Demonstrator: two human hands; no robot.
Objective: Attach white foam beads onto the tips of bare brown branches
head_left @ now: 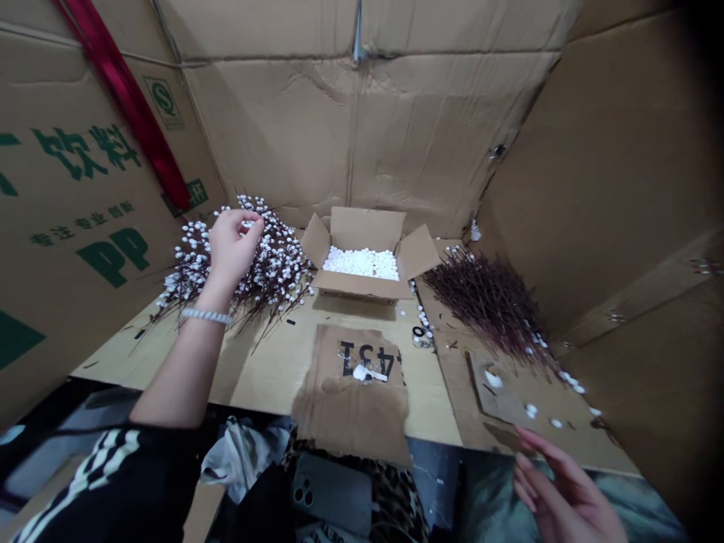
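the left hand point(233, 253), a beaded bracelet point(206, 317) on its wrist, sits on a heap of dark red stems studded with white foam berries point(277, 264), left of the carton. its grip curls down into the top of the heap, but whether it closes on a stem i cannot tell. the right hand point(566, 494) hangs low at bottom right, grip open, fingers loosely spread, near a cardboard sheet point(498, 400) dotted with loose white berries point(530, 411). an open carton point(367, 226) full of white berries stands at the back of the cardboard-covered bench point(265, 377), with bare dark stems point(486, 302) piled to its right. in front lies a torn cardboard scrap point(351, 407) printed with black numerals, a small white plastic scoop point(369, 373) on it.
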